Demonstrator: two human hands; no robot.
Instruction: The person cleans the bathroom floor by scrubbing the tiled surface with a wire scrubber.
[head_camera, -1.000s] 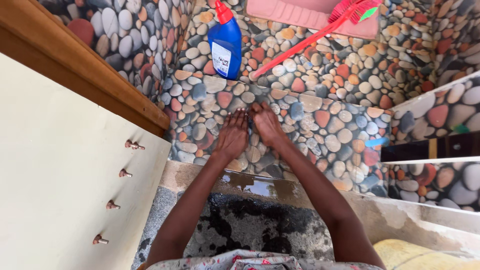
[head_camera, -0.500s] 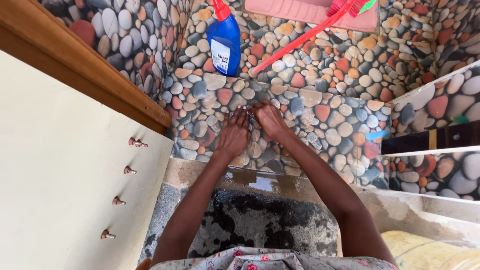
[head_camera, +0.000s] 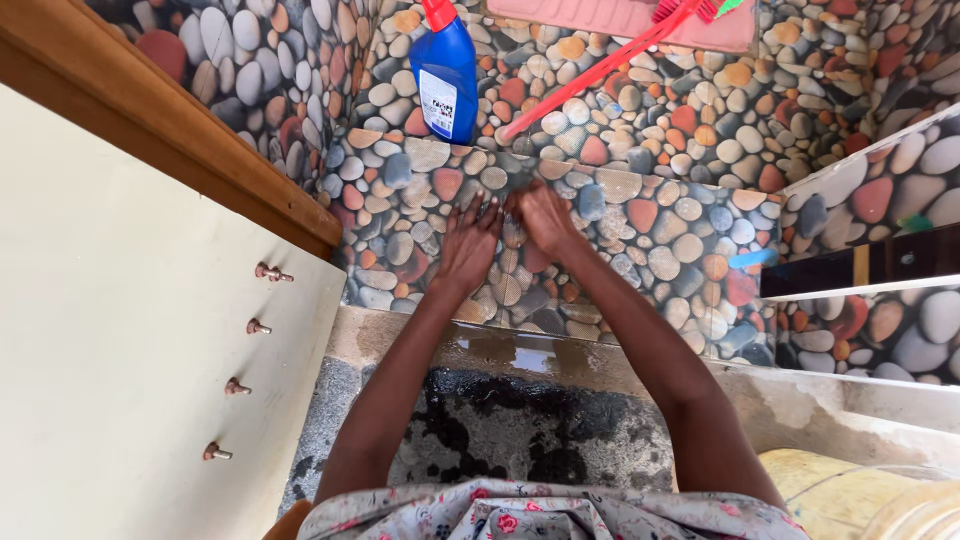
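Now both arms reach far forward, left hand (head_camera: 468, 245) flat, fingers spread on the pebble-patterned step (head_camera: 640, 225). Right hand (head_camera: 543, 218) presses just beside it, fingers together, holding nothing I can make out.

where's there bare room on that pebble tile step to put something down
Free: the pebble-tile step right of the right hand, up to the small blue object; also left of the left hand, toward the door. Crowded: the upper ledge, with the blue bottle and red brush handle, and the middle, where both hands press.
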